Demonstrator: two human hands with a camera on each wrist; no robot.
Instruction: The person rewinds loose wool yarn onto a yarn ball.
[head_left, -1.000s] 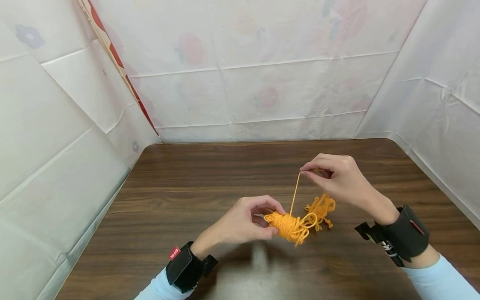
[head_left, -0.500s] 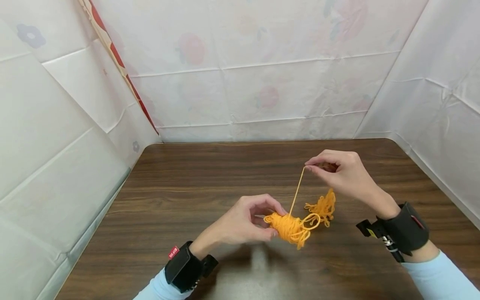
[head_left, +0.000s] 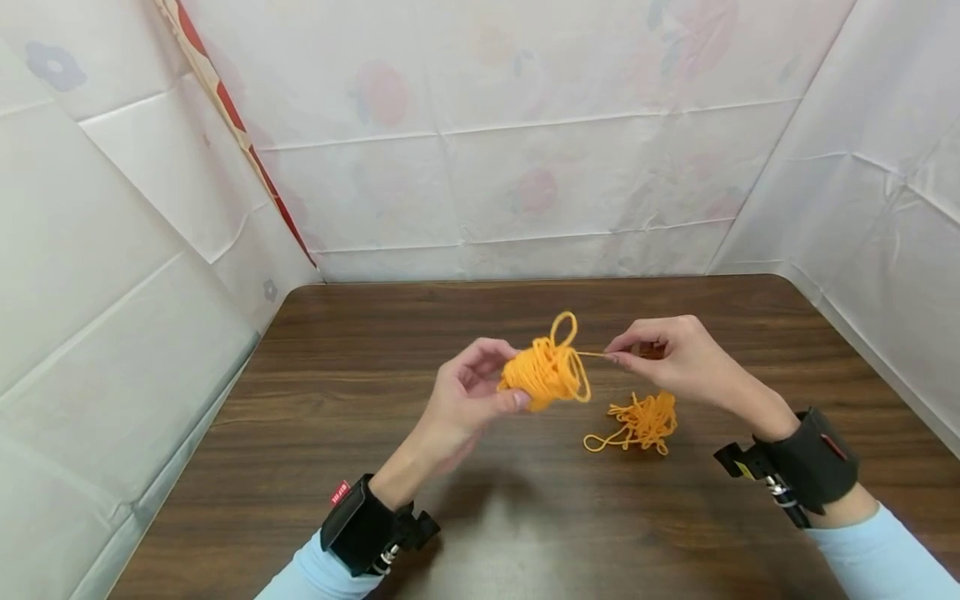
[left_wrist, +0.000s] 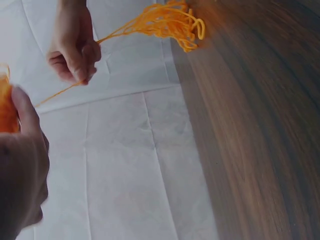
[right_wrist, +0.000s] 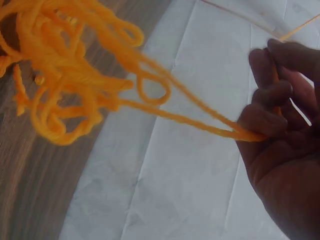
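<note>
Left hand [head_left: 468, 392] raised above the wooden table [head_left: 360, 392], fingers curled round an orange yarn bundle [head_left: 546, 371]; right hand [head_left: 678, 358] just beside it, thumb and forefinger pinching a taut yarn strand [head_left: 592, 354] running from the bundle; loose yarn tangle [head_left: 637, 422] lying on the table below the right hand, well clear of the white draped sheets [head_left: 487, 142] behind.

- A dark brown wood-grain counter [head_left: 360, 400] fills the lower half of the head view.
- White creased sheeting [head_left: 510, 167] with faint floral prints walls it in on three sides.
- A red-edged strip [head_left: 247, 150] runs down the left rear corner.
- Light is even and soft.
</note>
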